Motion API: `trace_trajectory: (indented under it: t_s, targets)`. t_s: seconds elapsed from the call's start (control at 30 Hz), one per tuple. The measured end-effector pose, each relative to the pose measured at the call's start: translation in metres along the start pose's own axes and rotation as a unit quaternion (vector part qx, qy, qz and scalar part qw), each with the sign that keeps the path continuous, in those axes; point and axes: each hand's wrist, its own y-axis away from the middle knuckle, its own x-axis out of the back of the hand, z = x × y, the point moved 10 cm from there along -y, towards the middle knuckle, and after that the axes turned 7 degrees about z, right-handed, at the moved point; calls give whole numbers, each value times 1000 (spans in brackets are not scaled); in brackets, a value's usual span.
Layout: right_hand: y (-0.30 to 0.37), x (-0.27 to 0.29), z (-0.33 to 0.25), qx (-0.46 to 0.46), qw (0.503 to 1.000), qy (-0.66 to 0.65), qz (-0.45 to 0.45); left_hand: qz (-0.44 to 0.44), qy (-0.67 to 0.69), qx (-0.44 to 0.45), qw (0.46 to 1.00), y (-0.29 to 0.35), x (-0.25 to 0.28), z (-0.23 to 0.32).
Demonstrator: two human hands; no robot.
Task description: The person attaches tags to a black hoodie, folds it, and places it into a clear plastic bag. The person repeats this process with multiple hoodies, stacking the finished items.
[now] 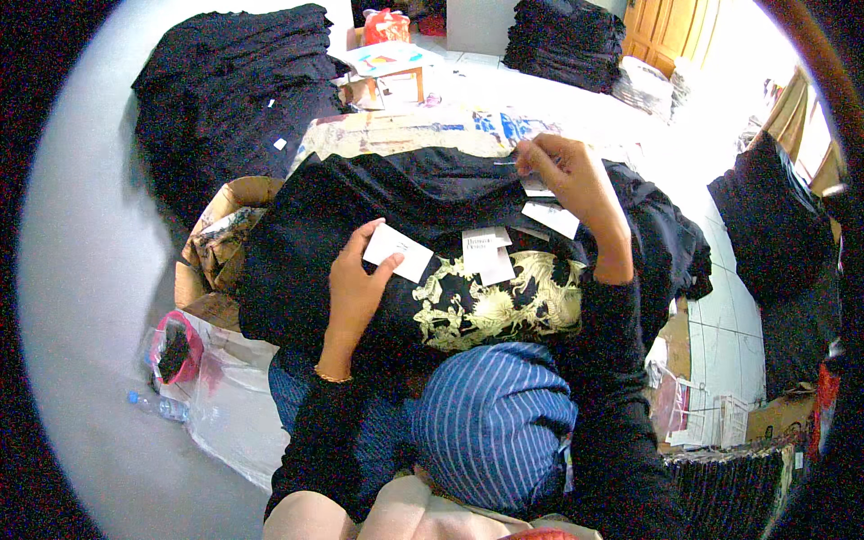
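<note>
My left hand [353, 286] pinches a white card tag [398, 253] between thumb and fingers, just above a black garment [333, 207]. Farther right and higher, my right hand [576, 180] has its thumb and fingertips pressed together. A thin pale strip shows at those fingertips, too small to name. Close below this hand lie a white card [551, 219] and another, partly hidden one. Between my hands, several white tags [487, 255] overlap on the garment. A pale yellow print [495, 301] of figures spreads over the cloth beneath them.
Tall stacks of black cloth stand at the back left [234, 90], back right [565, 40] and right [778, 225]. An open cardboard box [236, 196] sits left of the garment. Nearby are a pink-rimmed container [191, 346] and a plastic bottle [171, 409]. Blue striped cloth [490, 423] bulges before me.
</note>
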Motion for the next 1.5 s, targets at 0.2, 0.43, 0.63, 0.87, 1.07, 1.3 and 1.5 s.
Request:
trace_trajectory:
  t_s: [0.2, 0.43, 0.63, 0.87, 1.07, 1.3, 1.5]
  targets:
    - [51, -13, -30, 66, 980, 60, -177, -11, 138, 104, 985, -6, 24, -15]
    - [90, 13, 34, -78, 940, 253, -216, -2, 416, 199, 887, -44, 19, 0]
    - [115, -30, 29, 121, 934, 329, -74, -58, 571, 101, 813, -122, -34, 42]
    - [133, -74, 14, 178, 919, 348, -49, -77, 627, 289, 719, -164, -165, 1]
    - [156, -91, 16, 221, 907, 345, -93, -97, 674, 220, 698, -144, -190, -56]
    - [180, -43, 8, 176, 964, 103, -172, -121, 646, 252, 710, -132, -187, -47]
    - [208, 83, 58, -122, 985, 3, -118, -76, 640, 246, 724, -144, -187, -68]
